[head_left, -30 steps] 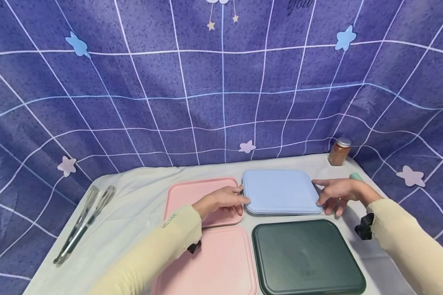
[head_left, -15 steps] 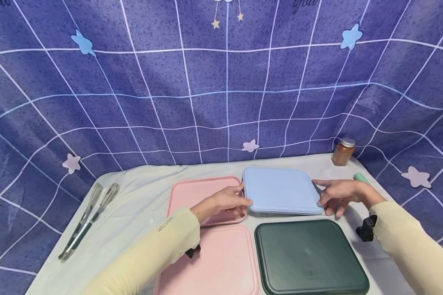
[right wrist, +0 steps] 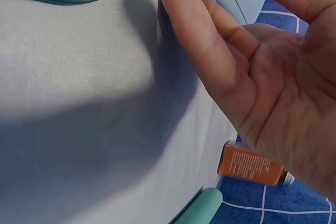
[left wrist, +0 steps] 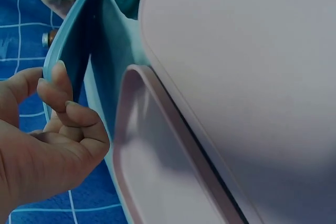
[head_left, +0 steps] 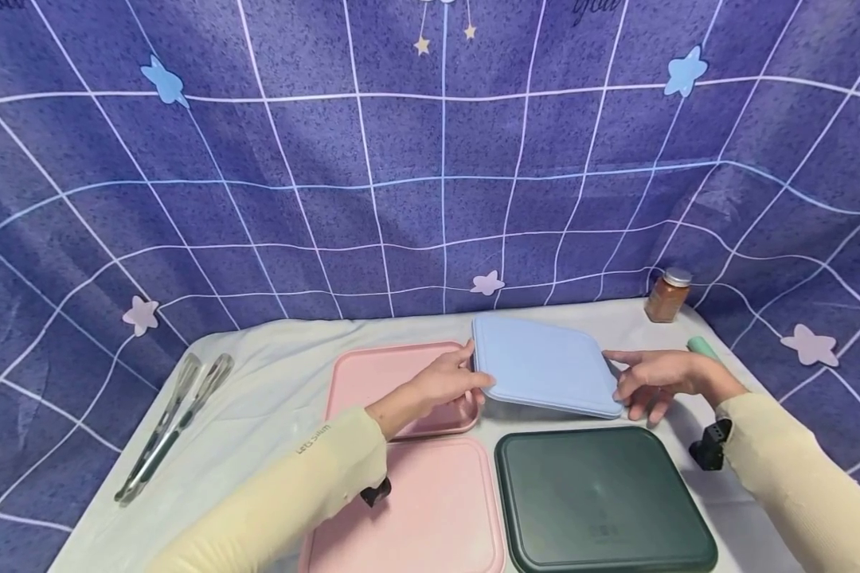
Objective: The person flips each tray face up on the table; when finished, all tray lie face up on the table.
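With your left hand [head_left: 440, 380] and right hand [head_left: 662, 378], you pinch opposite ends of the light-blue rectangular plastic tray [head_left: 548, 366], beyond the dark-green rectangular plastic tray [head_left: 605, 493]. Left end: raised; right end: apparently not yet lifted.

Forward-down head view, wrist views beside hands [head_left: 443, 382]

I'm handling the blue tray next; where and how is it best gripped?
Probably by the short ends of the blue tray, one hand from each side, as the left hand and right hand do. It is wide and flat, so end grips should balance it; the raised left end leaves room to reach beneath.
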A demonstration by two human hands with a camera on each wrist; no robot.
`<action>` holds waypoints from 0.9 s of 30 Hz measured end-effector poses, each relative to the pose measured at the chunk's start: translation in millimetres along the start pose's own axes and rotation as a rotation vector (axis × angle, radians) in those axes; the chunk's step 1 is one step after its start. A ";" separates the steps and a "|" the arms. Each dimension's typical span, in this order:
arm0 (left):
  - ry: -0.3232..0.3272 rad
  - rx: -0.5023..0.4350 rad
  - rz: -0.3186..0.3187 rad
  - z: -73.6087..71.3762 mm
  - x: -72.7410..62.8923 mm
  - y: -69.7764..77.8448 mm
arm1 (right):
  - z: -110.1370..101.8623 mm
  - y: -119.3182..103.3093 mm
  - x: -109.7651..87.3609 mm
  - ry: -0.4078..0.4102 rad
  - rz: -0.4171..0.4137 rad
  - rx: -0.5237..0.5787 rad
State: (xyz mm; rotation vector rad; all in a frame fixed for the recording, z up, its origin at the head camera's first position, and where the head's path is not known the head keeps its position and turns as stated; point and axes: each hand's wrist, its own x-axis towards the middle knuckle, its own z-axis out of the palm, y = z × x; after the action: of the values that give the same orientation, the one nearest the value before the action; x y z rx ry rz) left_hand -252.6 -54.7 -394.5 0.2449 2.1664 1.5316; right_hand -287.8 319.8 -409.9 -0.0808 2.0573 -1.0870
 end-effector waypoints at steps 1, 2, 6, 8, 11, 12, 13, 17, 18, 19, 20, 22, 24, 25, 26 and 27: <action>0.005 0.000 0.008 0.4 -0.6 1.4 | 0.1 -0.3 -0.3 -0.002 0.001 0.002; 0.012 -0.003 0.018 1.0 -1.1 2.9 | 0.1 -0.5 -0.6 -0.004 0.003 0.005; 0.041 -0.015 0.035 4.7 -3.9 9.0 | 0.1 -1.3 -1.8 -0.015 0.006 0.010; 0.062 -0.019 0.034 6.7 -5.5 11.9 | 0.4 -2.4 -2.2 -0.016 0.006 0.009; 0.093 -0.016 0.035 9.2 -7.4 15.5 | 1.3 -5.1 -2.5 -0.013 0.015 0.008; 0.104 -0.009 0.041 9.9 -7.8 16.7 | 1.6 -6.1 -2.6 -0.010 0.018 0.006; 0.112 -0.006 0.044 10.5 -8.1 17.9 | 1.8 -7.0 -2.5 -0.006 0.024 0.004; 0.132 0.003 0.051 12.6 -8.6 22.4 | 2.4 -9.5 -1.7 0.000 0.045 -0.006; 0.133 -0.002 0.053 13.2 -8.9 23.7 | 2.7 -10.0 -1.5 -0.001 0.049 -0.007; 0.131 -0.011 0.052 13.9 -9.3 24.9 | 3.0 -10.2 -1.2 -0.001 0.054 -0.007; 0.131 -0.013 0.056 14.7 -9.5 26.1 | 3.2 -10.4 -0.9 -0.002 0.058 -0.008; 0.130 -0.017 0.061 16.4 -10.6 28.8 | 3.8 -10.6 -0.5 -0.001 0.061 -0.009; 0.130 -0.020 0.069 18.1 -11.6 30.9 | 4.3 -10.8 -0.2 -0.005 0.058 -0.014; 0.131 -0.016 0.069 18.9 -12.1 31.8 | 4.5 -10.7 0.1 -0.005 0.060 -0.015; 0.134 -0.012 0.071 19.6 -12.6 32.8 | 4.8 -10.6 0.4 -0.005 0.061 -0.014; 0.136 -0.016 0.072 20.3 -13.0 33.9 | 5.0 -10.5 0.5 -0.004 0.061 -0.015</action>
State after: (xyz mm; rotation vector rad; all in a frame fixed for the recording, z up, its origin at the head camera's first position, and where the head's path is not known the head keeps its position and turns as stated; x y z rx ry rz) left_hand -235.8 -30.7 -365.0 0.2216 2.2711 1.6483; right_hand -287.8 309.6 -404.3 -0.0278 2.0512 -1.0338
